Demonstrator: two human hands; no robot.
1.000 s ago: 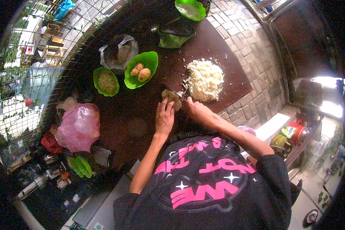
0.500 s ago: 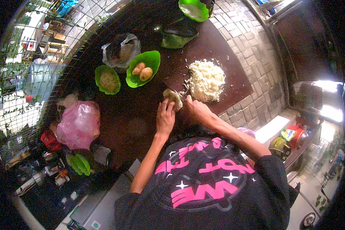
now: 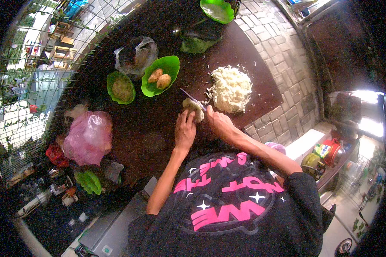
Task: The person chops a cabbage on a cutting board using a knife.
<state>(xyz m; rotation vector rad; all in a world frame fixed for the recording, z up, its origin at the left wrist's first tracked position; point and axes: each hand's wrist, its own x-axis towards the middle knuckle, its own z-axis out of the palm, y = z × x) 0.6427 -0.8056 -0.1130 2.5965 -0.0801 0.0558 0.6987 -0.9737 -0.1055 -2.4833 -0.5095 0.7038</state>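
My left hand (image 3: pixel 185 129) presses its fingers on a pale, brownish-edged slab of food (image 3: pixel 198 113), perhaps a peeled vegetable, lying on the dark brown table (image 3: pixel 158 124). Its exact kind is unclear. My right hand (image 3: pixel 221 125) is closed round the handle of a knife (image 3: pixel 191 96). The thin blade points up and to the left, along the slab's far right side, close to its edge. Just beyond the right hand lies a heap of white shreds (image 3: pixel 231 89), with loose bits scattered around it.
Left of the heap stand a green leaf-shaped bowl (image 3: pixel 174 65) with brown roundish pieces, a second green bowl (image 3: pixel 110 80) and a clear plastic bag (image 3: pixel 123 58). Another green bowl (image 3: pixel 218 7) is at the far edge. A pink bag (image 3: pixel 88 133) lies left. Brick paving (image 3: pixel 283 75) borders the table.
The knife blade now shows clearly beside the slab, where it was hard to make out before. My right hand has shifted slightly; the left stays on the slab.
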